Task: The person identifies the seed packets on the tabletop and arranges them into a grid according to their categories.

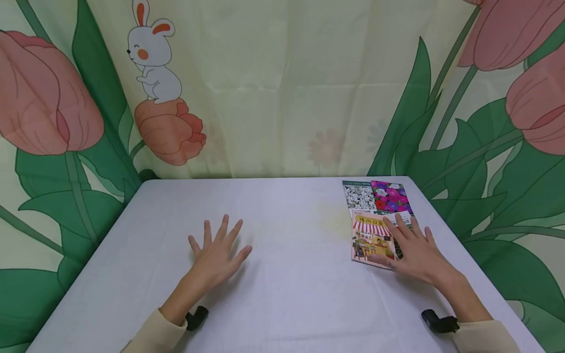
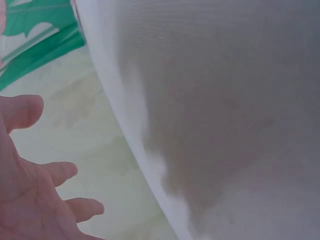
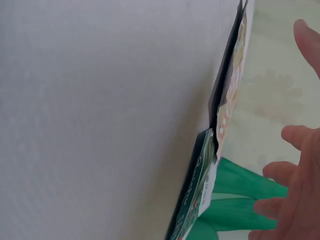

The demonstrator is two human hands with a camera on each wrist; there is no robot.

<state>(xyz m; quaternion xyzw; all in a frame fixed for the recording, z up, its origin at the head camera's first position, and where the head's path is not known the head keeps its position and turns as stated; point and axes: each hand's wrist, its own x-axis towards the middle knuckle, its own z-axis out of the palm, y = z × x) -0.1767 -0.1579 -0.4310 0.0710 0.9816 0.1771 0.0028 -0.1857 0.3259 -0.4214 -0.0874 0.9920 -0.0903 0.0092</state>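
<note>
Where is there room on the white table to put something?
The white table is bare in the middle, between the left grip and the printed papers; also beyond that grip, up to the back edge. The right side is crowded, with the right grip over the papers.

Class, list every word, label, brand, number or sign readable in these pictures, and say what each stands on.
"日": seemingly one character of the title on the awning-picture item; the title's other characters are too blurred to quote surely, and the small line above them is too small.
White-flower item, green top strip: pale marks, too small to read.
Green-edged item, right wrist view: slanted pale lettering, too blurred to read.
No brand or number is readable.
</note>
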